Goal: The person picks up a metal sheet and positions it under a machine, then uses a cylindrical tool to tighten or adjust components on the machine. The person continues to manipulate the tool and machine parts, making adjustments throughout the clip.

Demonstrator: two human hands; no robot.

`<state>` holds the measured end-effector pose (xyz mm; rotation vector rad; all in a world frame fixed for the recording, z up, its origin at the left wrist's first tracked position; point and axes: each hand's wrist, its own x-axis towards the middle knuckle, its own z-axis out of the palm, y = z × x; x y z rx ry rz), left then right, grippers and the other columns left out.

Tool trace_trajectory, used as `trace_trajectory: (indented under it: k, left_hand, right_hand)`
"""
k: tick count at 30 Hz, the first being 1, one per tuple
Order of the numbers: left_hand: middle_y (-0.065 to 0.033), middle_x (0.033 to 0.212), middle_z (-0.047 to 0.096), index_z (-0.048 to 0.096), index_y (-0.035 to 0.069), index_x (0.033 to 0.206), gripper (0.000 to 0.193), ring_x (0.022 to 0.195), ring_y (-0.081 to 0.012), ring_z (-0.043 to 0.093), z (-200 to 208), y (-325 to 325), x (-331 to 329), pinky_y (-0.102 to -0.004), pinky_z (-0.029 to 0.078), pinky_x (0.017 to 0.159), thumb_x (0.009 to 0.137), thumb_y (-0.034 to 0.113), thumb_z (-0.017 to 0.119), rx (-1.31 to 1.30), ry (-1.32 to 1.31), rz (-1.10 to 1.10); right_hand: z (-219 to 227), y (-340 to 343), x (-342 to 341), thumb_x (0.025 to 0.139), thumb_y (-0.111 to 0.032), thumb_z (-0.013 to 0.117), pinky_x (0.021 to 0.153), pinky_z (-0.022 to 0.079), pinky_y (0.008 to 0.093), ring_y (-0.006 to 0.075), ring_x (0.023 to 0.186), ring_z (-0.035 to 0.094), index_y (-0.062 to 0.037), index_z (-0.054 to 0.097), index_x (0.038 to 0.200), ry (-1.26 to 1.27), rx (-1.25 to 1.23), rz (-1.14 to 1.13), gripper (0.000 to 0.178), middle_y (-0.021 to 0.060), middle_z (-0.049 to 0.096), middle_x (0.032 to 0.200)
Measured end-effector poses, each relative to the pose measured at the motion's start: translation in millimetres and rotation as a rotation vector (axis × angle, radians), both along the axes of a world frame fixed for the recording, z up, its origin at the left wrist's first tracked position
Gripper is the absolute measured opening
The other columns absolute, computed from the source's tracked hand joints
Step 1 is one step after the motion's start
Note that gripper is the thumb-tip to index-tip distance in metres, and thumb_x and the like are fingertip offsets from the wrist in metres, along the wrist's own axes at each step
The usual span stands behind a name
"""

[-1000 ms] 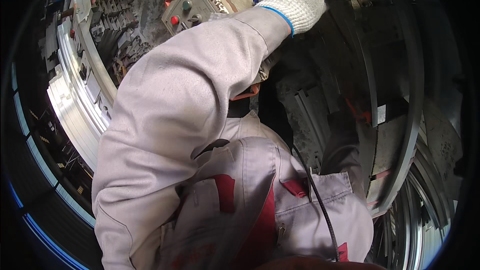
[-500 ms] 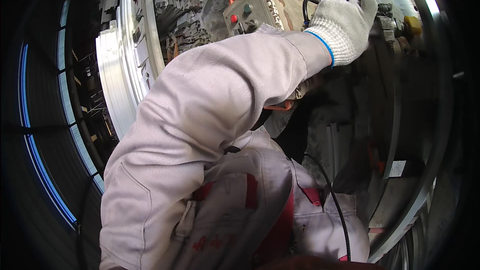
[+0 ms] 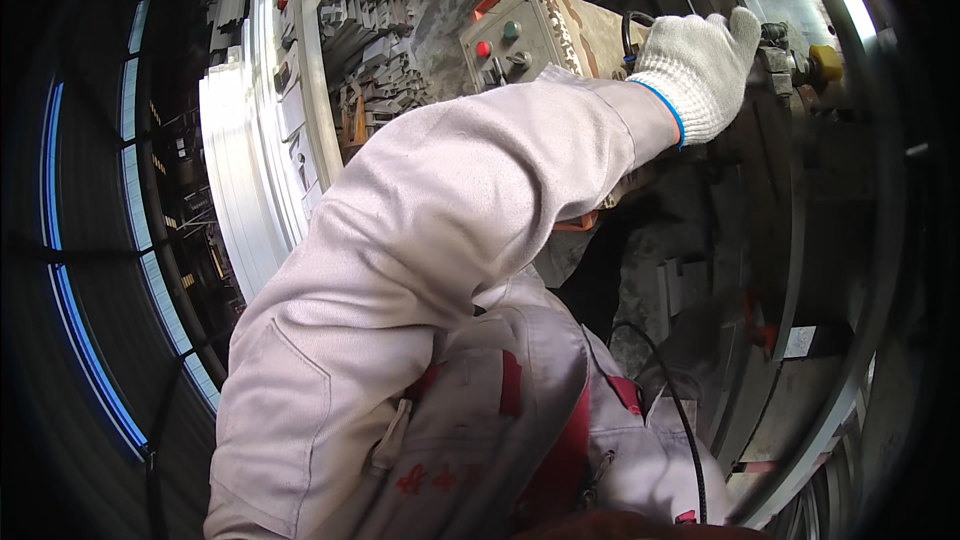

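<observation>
My left hand (image 3: 697,75), in a white knit glove with a blue cuff edge, is at the upper right, at the end of my outstretched sleeved arm (image 3: 430,190). Its back faces me and the fingers look curled; what they hold, if anything, is hidden. Close to its right is a metal fitting (image 3: 776,68) with a yellow knob (image 3: 825,58), beside a grey metal plate (image 3: 785,2). Left of the hand stands a beige control box (image 3: 535,35) with a red button, a green button and a switch. My right hand is out of sight.
Long pale metal profiles (image 3: 235,160) lie at the left, with many short metal offcuts (image 3: 375,70) beyond them. Curved metal rails (image 3: 795,210) run down the right side. A black cable (image 3: 672,390) hangs in front of my clothing.
The whole view has shifted slightly, so the arm, box and profiles sit a little lower and further right. My left hand keeps about the same place beside the fitting.
</observation>
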<state>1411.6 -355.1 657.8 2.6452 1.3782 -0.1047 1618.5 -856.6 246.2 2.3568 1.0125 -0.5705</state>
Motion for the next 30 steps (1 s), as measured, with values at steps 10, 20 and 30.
trace_trajectory:
  k: [10, 20, 30]
  left_hand:
    - [-0.0231, 0.124, 0.074, 0.046, -0.003, 0.155, 0.061, 0.108, -0.0351, 0.077, 6.7, 3.0, 1.2, -0.0506, 0.061, 0.087, 0.101, 0.019, 0.065, -0.094, -0.006, -0.01]
    - [-0.024, 0.122, 0.074, 0.047, -0.004, 0.152, 0.057, 0.107, -0.0358, 0.078, 9.6, 5.2, -3.4, -0.0514, 0.061, 0.085, 0.1, 0.016, 0.063, -0.079, -0.052, -0.041]
    - [-0.0229, 0.115, 0.076, 0.05, 0.003, 0.132, 0.029, 0.104, -0.0397, 0.079, 8.9, 13.8, -4.2, -0.0537, 0.064, 0.084, 0.104, 0.012, 0.055, -0.059, -0.13, 0.007]
  right_hand:
    - [136.2, 65.7, -96.0, 0.108, -0.023, 0.062, 0.092, 0.064, 0.0459, 0.0327, 0.118, 0.074, -0.006, 0.071, 0.138, 0.155, 0.605, 0.456, 0.036, 0.0159, 0.073, 0.137]
    - [418.3, 175.2, -2.3, 0.093, -0.032, 0.085, 0.093, 0.061, 0.0502, 0.0409, 0.11, 0.073, 0.0007, 0.072, 0.132, -0.362, 1.236, 0.374, 0.053, 0.0209, 0.073, 0.124]
    - [407.1, 147.3, 103.9, 0.097, -0.039, 0.075, 0.111, 0.054, 0.0543, 0.0411, 0.132, 0.065, -0.0148, 0.066, 0.149, -0.223, 0.811, -0.01, 0.058, 0.0162, 0.07, 0.143]
